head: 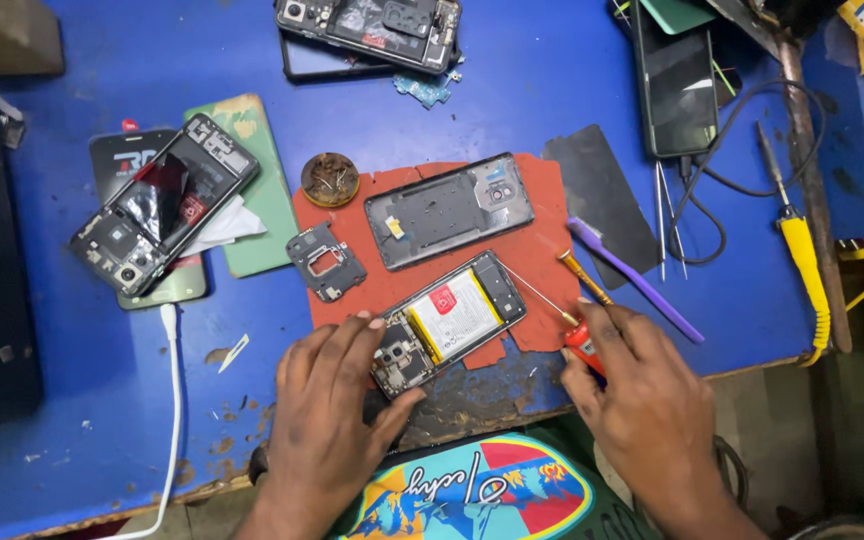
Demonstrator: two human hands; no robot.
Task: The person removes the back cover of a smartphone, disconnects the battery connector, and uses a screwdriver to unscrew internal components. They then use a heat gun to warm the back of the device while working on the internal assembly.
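Blue worktable (82, 400) carries a red mat (542, 250), grey back cover (449, 210), small inner cover plate (325, 262), round screw dish (330, 180), purple brush (637, 282), yellow-handled soldering iron (804, 250), white cable (173, 400) and two more opened phones (164, 204) (369, 30).

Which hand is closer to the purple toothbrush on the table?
The right hand. It sits just below the purple toothbrush, holding a red-handled screwdriver. The left hand is farther off, resting on the opened phone.
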